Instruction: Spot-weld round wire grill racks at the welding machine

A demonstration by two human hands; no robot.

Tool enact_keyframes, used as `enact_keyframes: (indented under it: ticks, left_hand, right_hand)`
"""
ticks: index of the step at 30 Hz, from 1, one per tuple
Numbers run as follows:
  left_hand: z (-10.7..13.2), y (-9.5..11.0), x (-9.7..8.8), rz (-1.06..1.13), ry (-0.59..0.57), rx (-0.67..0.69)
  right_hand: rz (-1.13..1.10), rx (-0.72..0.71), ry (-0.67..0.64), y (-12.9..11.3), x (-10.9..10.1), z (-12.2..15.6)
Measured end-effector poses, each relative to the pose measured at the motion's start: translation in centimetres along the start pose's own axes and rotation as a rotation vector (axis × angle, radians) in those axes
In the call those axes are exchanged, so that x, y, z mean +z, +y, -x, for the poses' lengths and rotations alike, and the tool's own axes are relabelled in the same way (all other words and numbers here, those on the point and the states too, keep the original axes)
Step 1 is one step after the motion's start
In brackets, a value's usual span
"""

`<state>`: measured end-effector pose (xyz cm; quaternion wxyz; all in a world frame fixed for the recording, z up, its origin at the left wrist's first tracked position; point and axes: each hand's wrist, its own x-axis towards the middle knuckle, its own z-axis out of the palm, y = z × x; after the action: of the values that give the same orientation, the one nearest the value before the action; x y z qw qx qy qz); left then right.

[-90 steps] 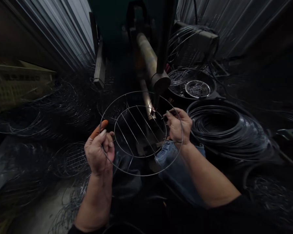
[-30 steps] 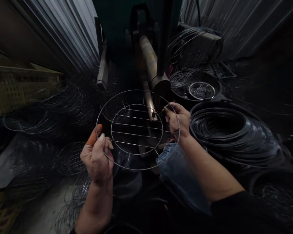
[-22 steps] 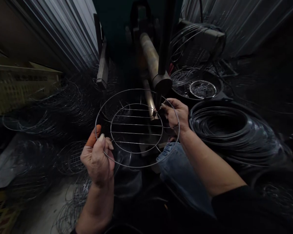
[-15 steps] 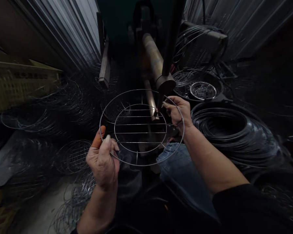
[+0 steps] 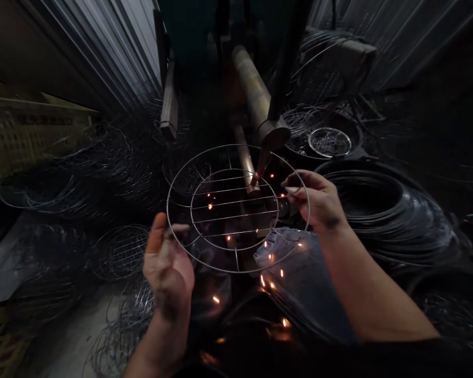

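A round wire rack (image 5: 236, 272), made of an outer ring, a smaller inner ring and several straight cross wires, is tilted in front of me. My left hand (image 5: 168, 268) is at its left edge, the blurred thumb and fingers closed about the outer ring; one finger wears an orange cover (image 5: 156, 233). My right hand (image 5: 319, 199) reaches behind the rack's right edge, fingertips pinched together inside the outer ring. What they hold is too small to make out. The rack's inner ring meets the metal tips (image 5: 255, 181) of a machine. Bright sparks (image 5: 271, 257) scatter below.
A thick metal machine arm (image 5: 256, 89) and a lower bar (image 5: 244, 152) point toward me. Coiled wire (image 5: 378, 210) lies on the right, behind it a tub with a round dish (image 5: 329, 143). Wire racks (image 5: 122, 252) pile up on the left, near a yellow crate (image 5: 35, 136).
Sparks have appeared around the rack. The rack has shifted slightly right and turned a little. My right hand has moved right and down, away from the machine tips; my left thumb has blurred.
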<state>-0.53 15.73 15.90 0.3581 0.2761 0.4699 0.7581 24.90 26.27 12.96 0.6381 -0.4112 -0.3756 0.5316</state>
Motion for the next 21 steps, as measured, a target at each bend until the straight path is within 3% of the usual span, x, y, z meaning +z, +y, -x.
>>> enact_keyframes:
  ticks: [3, 8, 10, 12, 14, 18, 21]
  left_hand:
    - [-5.0, -0.3, 0.5, 0.028, 0.059, 0.092]
    - [-12.7, -1.7, 3.4, -0.027, -0.19, -0.114]
    - [-14.0, -2.2, 4.4, -0.05, -0.328, -0.232]
    - [-14.5, -2.5, 5.0, -0.038, -0.453, -0.313]
    - [-14.2, -2.5, 5.1, -0.01, -0.506, -0.303]
    - [-11.7, -2.1, 4.2, -0.041, -0.419, -0.182]
    - [-8.9, -1.7, 3.7, -0.084, -0.351, -0.191]
  right_hand:
    - [-0.027, 0.017, 0.019, -0.2, -0.4, 2.4]
    - [0.046, -0.082, 0.167, 0.4, 0.0, 6.7]
    - [0.103, -0.084, 0.112, 0.5, 0.0, 9.1]
    - [0.168, -0.065, 0.014, 0.5, 0.0, 11.2]
    - [0.238, -0.102, -0.023, 0.4, 0.1, 12.5]
    - [0.191, -0.246, 0.141, 0.1, 0.3, 11.7]
    - [0.07, -0.263, 0.295, -0.4, -0.4, 9.6]
